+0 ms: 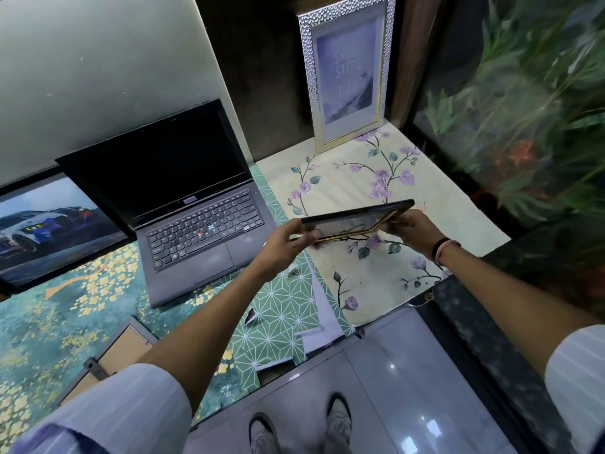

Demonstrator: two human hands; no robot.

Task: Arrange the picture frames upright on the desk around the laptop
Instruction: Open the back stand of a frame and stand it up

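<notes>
A dark picture frame with a gold inner edge (355, 218) hangs nearly flat above the floral part of the desk, right of the open laptop (183, 204). My left hand (288, 239) grips its left end and my right hand (409, 231) its right end. A silver textured frame (347, 73) stands upright against the back wall at the right. A black frame with a car picture (49, 231) leans left of the laptop. Another frame (111, 355) lies face down near the front edge, partly hidden by my left arm.
The desk (435, 204) carries patterned sheets: teal with yellow flowers, green geometric, cream with purple flowers. Green plants (523, 109) fill the right side behind a dark ledge. Grey floor tiles (409, 388) and my shoes show below the desk's front edge.
</notes>
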